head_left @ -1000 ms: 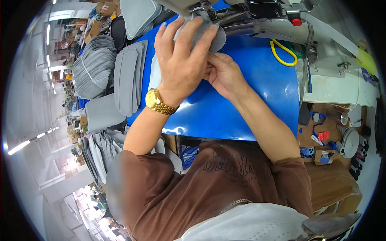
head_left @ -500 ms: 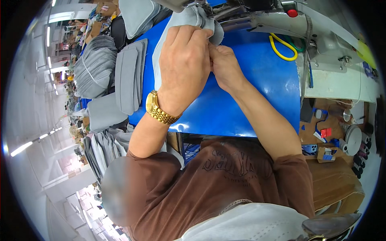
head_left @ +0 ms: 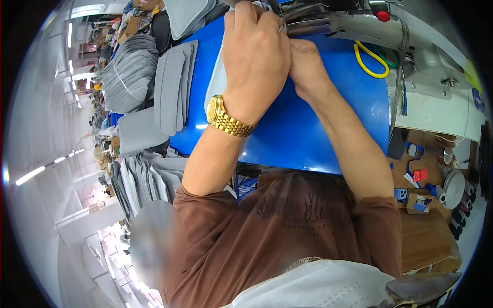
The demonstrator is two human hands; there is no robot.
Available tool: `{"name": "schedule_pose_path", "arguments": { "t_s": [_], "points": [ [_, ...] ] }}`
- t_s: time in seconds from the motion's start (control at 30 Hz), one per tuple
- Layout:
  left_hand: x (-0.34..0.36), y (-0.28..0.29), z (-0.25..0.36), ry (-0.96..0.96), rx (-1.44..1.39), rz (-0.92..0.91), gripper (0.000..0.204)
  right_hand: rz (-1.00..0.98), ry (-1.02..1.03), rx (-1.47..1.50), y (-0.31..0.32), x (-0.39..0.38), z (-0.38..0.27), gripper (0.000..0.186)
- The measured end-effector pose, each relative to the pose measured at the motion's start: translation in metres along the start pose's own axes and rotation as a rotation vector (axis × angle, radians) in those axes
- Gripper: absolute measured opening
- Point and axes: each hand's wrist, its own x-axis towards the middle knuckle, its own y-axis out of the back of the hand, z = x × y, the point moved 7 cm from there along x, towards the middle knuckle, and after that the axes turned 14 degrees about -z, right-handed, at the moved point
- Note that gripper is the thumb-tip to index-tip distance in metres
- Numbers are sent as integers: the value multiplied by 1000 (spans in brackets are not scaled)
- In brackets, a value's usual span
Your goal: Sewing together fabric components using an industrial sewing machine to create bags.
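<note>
My left hand point(head_left: 258, 61), a gold watch on its wrist, is closed over a grey fabric piece point(head_left: 217, 82) at the far edge of the blue work surface point(head_left: 277, 136). Most of the fabric is hidden under that hand; a pale strip shows to its left. Right against it, my right hand point(head_left: 309, 69) has its fingers bent in at the fabric's edge, their tips covered by the left hand. Just beyond the fingers is the metal arm of a sewing machine point(head_left: 354, 23), whose needle area I cannot make out.
Stacked grey fabric panels point(head_left: 172, 90) lie along the left edge, beside a tied grey bundle point(head_left: 131, 77). More grey pieces point(head_left: 146, 179) hang lower left. Yellow-handled scissors point(head_left: 372, 64) rest at the right. A shelf with a white tape roll point(head_left: 454, 188) stands lower right.
Both hands have shifted away from me and slightly right in the picture, closer to the machine. Less of the grey fabric shows now. The whole view has also shifted a little.
</note>
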Motion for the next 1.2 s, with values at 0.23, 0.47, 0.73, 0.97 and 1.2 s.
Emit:
{"name": "schedule_pose_path", "arguments": {
  "t_s": [0.23,0.47,0.73,0.97,1.2],
  "points": [
    [-2,-4,-4,157,-10,-164,13,-55,92,-403,7,1,-34,35],
    [-20,-7,-27,148,-305,-51,17,-27,60,-702,10,-11,-58,31],
    [-30,-48,-73,662,-1275,-289,35,6,126,-806,2,-26,-69,25],
    [-17,-62,-83,602,-1433,-502,22,32,18,-897,5,-25,-74,26],
    [-15,-68,-93,623,-1398,-498,22,-117,29,-765,0,-30,-67,26]
  ]
}}
